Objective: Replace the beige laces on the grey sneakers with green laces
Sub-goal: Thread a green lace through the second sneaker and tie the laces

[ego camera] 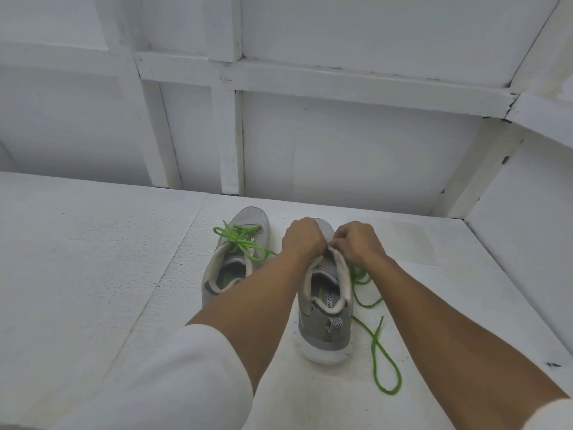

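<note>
Two grey sneakers stand side by side on the white surface, toes pointing away from me. The left sneaker [238, 265] carries a green lace [240, 240] tied in a bow over its tongue. Over the lacing area of the right sneaker [325, 308], my left hand [302, 237] and my right hand [356, 242] are curled close together, knuckles up. Their fingertips are hidden, so what they pinch cannot be seen. A loose green lace [376, 346] trails from under my right hand down the sneaker's right side and loops on the surface. No beige lace is visible.
The sneakers sit on a white foam-like floor [93, 274]. A white panelled wall [341, 150] rises just beyond the toes, and a side wall [527, 243] closes in on the right. My white sleeves show at the bottom.
</note>
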### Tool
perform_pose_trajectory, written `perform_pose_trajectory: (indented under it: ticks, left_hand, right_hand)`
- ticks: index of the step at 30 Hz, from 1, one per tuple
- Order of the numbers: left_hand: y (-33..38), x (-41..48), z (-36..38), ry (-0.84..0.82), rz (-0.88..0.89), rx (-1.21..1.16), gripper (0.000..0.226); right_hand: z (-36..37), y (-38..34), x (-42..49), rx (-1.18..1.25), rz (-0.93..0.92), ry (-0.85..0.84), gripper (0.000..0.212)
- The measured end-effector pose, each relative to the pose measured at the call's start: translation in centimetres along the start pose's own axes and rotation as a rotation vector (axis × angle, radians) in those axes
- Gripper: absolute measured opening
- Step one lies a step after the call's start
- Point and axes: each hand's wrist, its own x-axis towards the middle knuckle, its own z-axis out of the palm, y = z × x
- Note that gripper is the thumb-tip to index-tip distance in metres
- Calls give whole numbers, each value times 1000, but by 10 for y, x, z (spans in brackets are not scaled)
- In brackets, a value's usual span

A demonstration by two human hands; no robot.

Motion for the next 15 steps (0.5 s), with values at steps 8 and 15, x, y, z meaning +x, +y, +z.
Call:
perform_pose_trajectory:
  ticks: [8, 15]
  left_hand:
    - [4, -3, -5, -64, 42, 11, 9]
    - [-1, 9, -50, -129, -84, -288, 29]
  right_hand:
    - [0, 2, 9, -63, 7, -96, 15]
    - [-3, 1, 8, -126, 17, -146, 24]
